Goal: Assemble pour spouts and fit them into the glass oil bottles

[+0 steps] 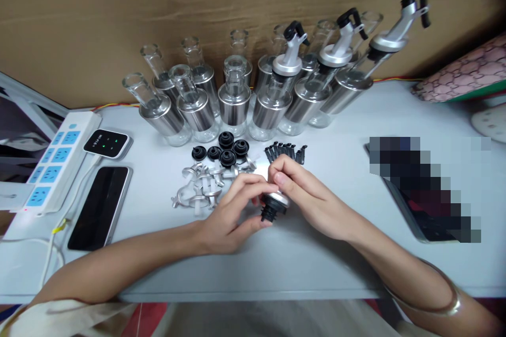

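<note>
A silver bottle pourer with a black ribbed stopper is held between my hands, above the table's middle. My left hand has its fingers and thumb around the stopper side. My right hand is closed over the pourer's top, hiding the spout. Just beyond lie black ribbed stoppers, a pile of loose silver pourer spouts and a row of small black levers. Behind stand several glass bottles with steel sleeves; three at the right carry pourers with black levers.
On the left are a white power strip, a small WiFi device, a phone and a white cable. A dark device, partly pixelated, lies at the right. A cardboard wall closes off the back.
</note>
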Demonstrator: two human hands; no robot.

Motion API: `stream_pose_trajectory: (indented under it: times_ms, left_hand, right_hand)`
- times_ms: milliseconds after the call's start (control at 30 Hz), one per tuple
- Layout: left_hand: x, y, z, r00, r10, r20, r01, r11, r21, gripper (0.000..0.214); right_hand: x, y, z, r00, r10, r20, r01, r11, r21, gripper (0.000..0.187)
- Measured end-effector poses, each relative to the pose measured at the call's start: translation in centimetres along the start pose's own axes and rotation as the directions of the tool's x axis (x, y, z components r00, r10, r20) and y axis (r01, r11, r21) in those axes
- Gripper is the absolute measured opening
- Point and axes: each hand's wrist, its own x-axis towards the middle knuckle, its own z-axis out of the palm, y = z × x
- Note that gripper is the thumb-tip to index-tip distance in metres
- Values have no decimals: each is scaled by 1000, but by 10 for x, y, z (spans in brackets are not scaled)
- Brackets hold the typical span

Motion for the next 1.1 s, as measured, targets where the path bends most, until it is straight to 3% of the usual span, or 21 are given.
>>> stream_pose_trajectory:
  times_ms: [700, 933, 1100]
  left_hand:
    - [-1, -1, 2, 997, -79, -16, 78, 996, -36, 33]
    - [-4, -2, 4, 993, -120, -10, 118, 986, -120, 30]
    - [-3, -2, 0, 999, -48, 15, 48, 998, -47, 37]
  right_hand:
    - [-2, 4, 6, 999, -15, -45, 14, 1000, -10, 29]
    - [-2, 4, 9, 999, 0, -32, 0, 1000, 11, 27]
    - [-2, 3, 11, 998, -27, -59, 24, 998, -60, 25]
